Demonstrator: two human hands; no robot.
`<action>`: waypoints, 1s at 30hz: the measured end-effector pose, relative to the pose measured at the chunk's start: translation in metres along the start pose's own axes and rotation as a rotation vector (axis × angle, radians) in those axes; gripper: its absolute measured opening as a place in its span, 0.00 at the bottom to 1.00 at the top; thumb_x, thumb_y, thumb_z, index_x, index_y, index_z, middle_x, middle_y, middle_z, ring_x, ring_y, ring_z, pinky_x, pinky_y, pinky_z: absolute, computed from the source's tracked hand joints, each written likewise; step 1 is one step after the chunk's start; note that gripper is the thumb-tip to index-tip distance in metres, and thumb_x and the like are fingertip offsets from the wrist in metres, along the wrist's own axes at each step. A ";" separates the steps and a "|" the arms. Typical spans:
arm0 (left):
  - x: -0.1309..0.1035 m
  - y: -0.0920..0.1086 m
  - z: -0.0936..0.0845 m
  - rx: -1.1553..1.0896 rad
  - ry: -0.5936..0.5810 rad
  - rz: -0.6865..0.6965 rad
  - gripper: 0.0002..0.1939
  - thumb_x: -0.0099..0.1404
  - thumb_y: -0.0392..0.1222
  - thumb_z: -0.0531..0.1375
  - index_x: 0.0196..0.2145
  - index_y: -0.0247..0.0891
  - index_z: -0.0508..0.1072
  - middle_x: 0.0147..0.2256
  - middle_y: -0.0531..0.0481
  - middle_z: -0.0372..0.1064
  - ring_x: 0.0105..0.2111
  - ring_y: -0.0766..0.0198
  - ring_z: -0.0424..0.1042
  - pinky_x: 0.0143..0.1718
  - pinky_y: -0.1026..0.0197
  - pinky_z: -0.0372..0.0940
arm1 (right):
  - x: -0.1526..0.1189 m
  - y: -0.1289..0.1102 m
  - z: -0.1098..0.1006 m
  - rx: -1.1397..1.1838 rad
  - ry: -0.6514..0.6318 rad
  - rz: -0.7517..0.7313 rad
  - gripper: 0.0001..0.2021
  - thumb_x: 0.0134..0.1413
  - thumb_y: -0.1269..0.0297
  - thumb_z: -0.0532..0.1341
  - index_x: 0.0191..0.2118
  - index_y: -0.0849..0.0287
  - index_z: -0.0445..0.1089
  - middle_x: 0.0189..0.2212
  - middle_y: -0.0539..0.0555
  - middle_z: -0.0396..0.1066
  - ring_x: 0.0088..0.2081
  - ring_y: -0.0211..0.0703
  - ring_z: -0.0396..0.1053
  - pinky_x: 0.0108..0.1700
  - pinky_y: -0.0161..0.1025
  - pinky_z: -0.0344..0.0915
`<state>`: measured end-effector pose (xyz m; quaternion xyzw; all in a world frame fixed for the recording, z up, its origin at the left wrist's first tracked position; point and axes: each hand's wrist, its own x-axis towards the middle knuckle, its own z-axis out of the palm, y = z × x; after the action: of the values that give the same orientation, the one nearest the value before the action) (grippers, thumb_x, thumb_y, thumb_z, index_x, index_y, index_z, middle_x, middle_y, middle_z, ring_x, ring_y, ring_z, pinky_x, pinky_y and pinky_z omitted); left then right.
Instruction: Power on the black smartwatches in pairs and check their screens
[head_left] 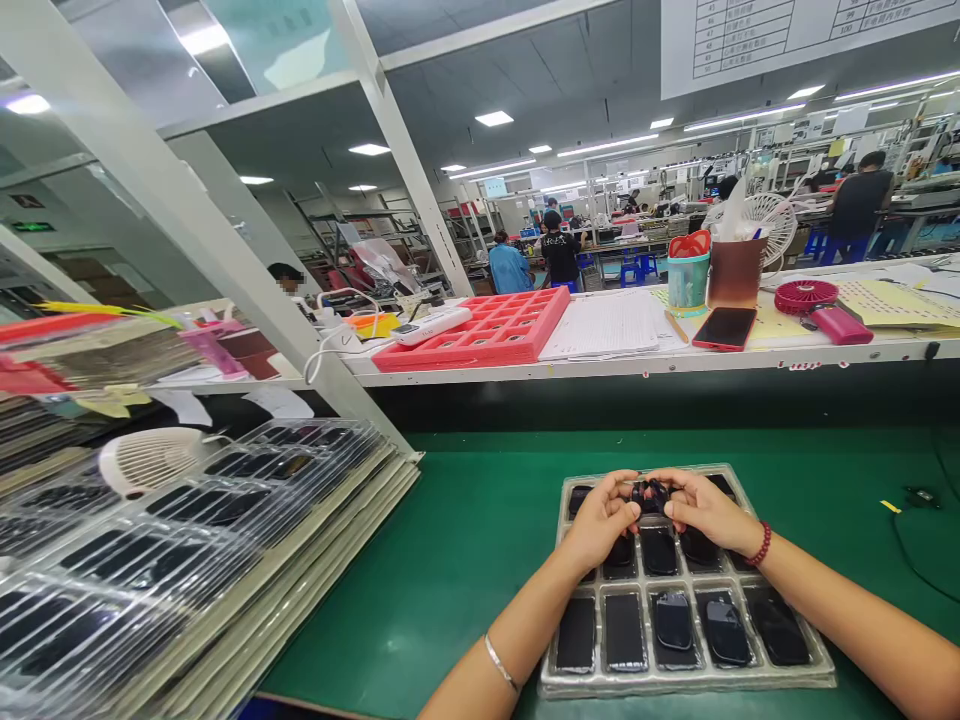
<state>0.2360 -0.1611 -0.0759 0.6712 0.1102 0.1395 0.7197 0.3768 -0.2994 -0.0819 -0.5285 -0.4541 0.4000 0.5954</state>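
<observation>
The left hand (600,520) and right hand (705,512) grasp a black part (651,496) over the tray (686,685) toward twelve o'clock, its handling apparently unfinished, while six o'clock's pockets (601,634) (all five) look filled.

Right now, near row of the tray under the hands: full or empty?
Full: dark pieces show in all five near pockets of the tray.
</observation>
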 end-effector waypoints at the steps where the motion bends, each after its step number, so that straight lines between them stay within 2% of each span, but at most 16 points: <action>1: 0.000 0.000 0.000 -0.002 0.006 -0.001 0.26 0.53 0.47 0.64 0.47 0.37 0.63 0.39 0.47 0.64 0.23 0.73 0.65 0.26 0.66 0.61 | 0.000 0.000 0.000 0.000 0.005 -0.007 0.19 0.50 0.61 0.63 0.48 0.57 0.63 0.32 0.51 0.67 0.23 0.32 0.61 0.26 0.33 0.63; 6: 0.001 0.002 0.001 0.001 0.030 -0.012 0.25 0.53 0.47 0.63 0.47 0.36 0.64 0.38 0.47 0.65 0.25 0.71 0.67 0.24 0.68 0.59 | 0.001 0.001 0.000 0.053 0.035 0.005 0.20 0.48 0.61 0.63 0.48 0.57 0.64 0.38 0.54 0.68 0.25 0.34 0.66 0.28 0.35 0.66; 10: 0.003 0.004 0.001 -0.001 0.090 -0.015 0.22 0.56 0.43 0.59 0.48 0.35 0.65 0.40 0.44 0.68 0.31 0.65 0.69 0.26 0.67 0.61 | 0.002 -0.002 -0.001 0.150 0.103 0.085 0.22 0.48 0.64 0.61 0.51 0.55 0.62 0.40 0.55 0.69 0.35 0.42 0.71 0.35 0.38 0.69; 12: 0.002 0.005 0.002 -0.020 0.105 -0.021 0.22 0.54 0.39 0.59 0.48 0.36 0.64 0.41 0.44 0.68 0.33 0.64 0.69 0.27 0.67 0.61 | 0.003 -0.004 0.000 0.164 0.115 0.082 0.22 0.47 0.67 0.61 0.51 0.54 0.62 0.41 0.54 0.70 0.37 0.42 0.71 0.36 0.38 0.69; 17: 0.000 0.007 0.003 -0.019 0.092 -0.049 0.18 0.53 0.36 0.59 0.43 0.35 0.65 0.32 0.51 0.68 0.24 0.71 0.67 0.24 0.69 0.58 | 0.002 -0.003 0.001 0.070 0.065 0.047 0.14 0.49 0.69 0.59 0.44 0.58 0.65 0.37 0.54 0.71 0.29 0.37 0.70 0.30 0.35 0.67; 21: 0.001 0.008 0.005 -0.018 0.080 -0.041 0.21 0.52 0.35 0.60 0.45 0.36 0.63 0.34 0.50 0.68 0.25 0.71 0.67 0.25 0.68 0.59 | 0.002 -0.002 0.002 0.034 0.031 0.014 0.16 0.48 0.67 0.60 0.45 0.58 0.64 0.39 0.55 0.70 0.32 0.40 0.70 0.31 0.36 0.66; 24: 0.002 0.011 0.004 0.032 0.087 -0.042 0.21 0.54 0.38 0.58 0.46 0.36 0.61 0.33 0.50 0.68 0.25 0.69 0.67 0.23 0.68 0.56 | 0.002 -0.004 0.000 -0.001 0.026 0.020 0.16 0.51 0.62 0.59 0.46 0.58 0.63 0.39 0.56 0.70 0.34 0.44 0.70 0.33 0.40 0.67; 27: -0.013 0.025 0.000 0.229 0.090 0.014 0.10 0.57 0.39 0.55 0.39 0.35 0.66 0.28 0.51 0.67 0.25 0.68 0.66 0.26 0.66 0.59 | -0.002 -0.015 0.004 -0.230 0.078 -0.046 0.09 0.54 0.62 0.56 0.40 0.58 0.66 0.37 0.56 0.71 0.39 0.48 0.68 0.40 0.46 0.65; 30: -0.048 0.046 -0.008 0.617 0.054 0.124 0.05 0.58 0.36 0.55 0.32 0.36 0.69 0.30 0.51 0.68 0.32 0.64 0.66 0.36 0.62 0.61 | -0.014 -0.032 0.023 -0.606 0.098 -0.197 0.05 0.52 0.67 0.57 0.34 0.56 0.70 0.35 0.55 0.70 0.42 0.50 0.65 0.46 0.48 0.59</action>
<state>0.1860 -0.1678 -0.0318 0.8595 0.1251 0.1606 0.4688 0.3511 -0.3103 -0.0510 -0.6538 -0.5724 0.1612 0.4679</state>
